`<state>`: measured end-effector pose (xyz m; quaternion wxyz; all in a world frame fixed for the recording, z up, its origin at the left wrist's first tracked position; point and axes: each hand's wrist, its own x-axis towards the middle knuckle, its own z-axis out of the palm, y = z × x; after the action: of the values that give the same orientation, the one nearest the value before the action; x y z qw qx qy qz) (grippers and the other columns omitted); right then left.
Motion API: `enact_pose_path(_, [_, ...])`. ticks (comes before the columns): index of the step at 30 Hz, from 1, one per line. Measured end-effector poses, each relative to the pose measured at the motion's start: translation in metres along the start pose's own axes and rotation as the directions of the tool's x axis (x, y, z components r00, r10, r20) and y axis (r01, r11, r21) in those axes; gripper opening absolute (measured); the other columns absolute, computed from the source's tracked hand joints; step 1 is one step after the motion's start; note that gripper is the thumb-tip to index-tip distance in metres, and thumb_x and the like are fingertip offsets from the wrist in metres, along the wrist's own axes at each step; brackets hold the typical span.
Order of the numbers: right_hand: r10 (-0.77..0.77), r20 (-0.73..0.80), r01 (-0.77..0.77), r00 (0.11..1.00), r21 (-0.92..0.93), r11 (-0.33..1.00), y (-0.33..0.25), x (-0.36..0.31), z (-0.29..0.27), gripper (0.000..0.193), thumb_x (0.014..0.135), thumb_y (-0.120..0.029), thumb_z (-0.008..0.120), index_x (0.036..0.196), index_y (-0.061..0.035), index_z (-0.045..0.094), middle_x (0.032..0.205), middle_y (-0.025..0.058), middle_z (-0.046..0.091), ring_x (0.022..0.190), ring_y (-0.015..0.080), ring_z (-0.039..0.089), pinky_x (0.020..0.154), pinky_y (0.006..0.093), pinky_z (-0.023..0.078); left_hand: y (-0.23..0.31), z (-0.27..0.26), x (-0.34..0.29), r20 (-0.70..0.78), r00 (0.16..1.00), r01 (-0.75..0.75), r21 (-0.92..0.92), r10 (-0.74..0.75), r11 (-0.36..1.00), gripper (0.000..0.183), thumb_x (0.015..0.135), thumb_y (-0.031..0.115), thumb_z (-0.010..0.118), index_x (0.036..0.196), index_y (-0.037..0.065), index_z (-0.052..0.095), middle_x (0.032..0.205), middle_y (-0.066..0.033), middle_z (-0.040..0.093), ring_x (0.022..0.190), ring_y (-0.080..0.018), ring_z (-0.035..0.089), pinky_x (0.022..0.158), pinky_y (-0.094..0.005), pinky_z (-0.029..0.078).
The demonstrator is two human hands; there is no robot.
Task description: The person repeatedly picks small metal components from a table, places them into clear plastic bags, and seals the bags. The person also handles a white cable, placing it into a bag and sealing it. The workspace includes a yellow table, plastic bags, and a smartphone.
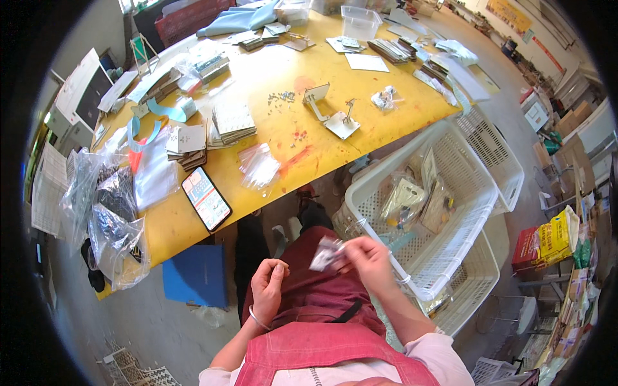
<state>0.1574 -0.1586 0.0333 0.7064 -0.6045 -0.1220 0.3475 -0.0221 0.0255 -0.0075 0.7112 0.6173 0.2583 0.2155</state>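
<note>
Above my lap, my right hand (368, 260) pinches a small clear plastic bag (325, 255) by its edge; something small and dark seems to be inside, but it is blurred. My left hand (268, 284) is closed to the left of it, thumb pressed against curled fingers; whether anything is in them is hidden. On the yellow table (277, 206) ahead lie a stack of flat clear bags (260, 167), a heap of small metal parts (281, 98), and two white plates with metal brackets (342, 124). Another small filled bag (385, 98) rests farther right.
A white plastic crate (421, 276) holding bagged parts stands at my right, against other crates. A phone (206, 199) lies near the table's front edge, beside stacked plates (232, 123) and plastic bags (116, 238). Under the table is a blue box (194, 275).
</note>
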Motion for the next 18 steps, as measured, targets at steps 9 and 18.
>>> enact_pose_path(9, [-0.234, -0.458, 0.347, 0.858, 0.180, 0.920, -0.124, 0.175, -0.094, 0.020, 0.111, -0.016, 0.057, 0.121, 0.0010, 0.060, 0.102, 0.0151, 0.075, 0.088, 0.0262, 0.078, 0.068, 0.0367, 0.065, -0.012, 0.011, 0.006, 0.106, 0.990, 0.088, 0.079, -0.096, 0.993, 0.013, 0.108, 0.010, 0.065, 0.107, -0.001, 0.071, 0.096, -0.0027, 0.070, 0.088, -0.0094, 0.065, 0.081, -0.0260, 0.053])
enact_pose_path(18, [-0.075, -0.292, 0.124, 0.953, 0.152, 0.981, -0.092, 0.211, -0.073, 0.018, 0.107, -0.008, 0.055, 0.122, -0.0010, 0.061, 0.096, 0.0119, 0.075, 0.085, 0.0229, 0.076, 0.067, 0.0350, 0.064, -0.010, 0.008, 0.013, 0.076, 0.997, -0.014, 0.220, -0.003, 0.975, 0.011, 0.107, 0.009, 0.066, 0.107, -0.001, 0.071, 0.095, -0.0042, 0.070, 0.087, -0.0111, 0.065, 0.080, -0.0269, 0.053])
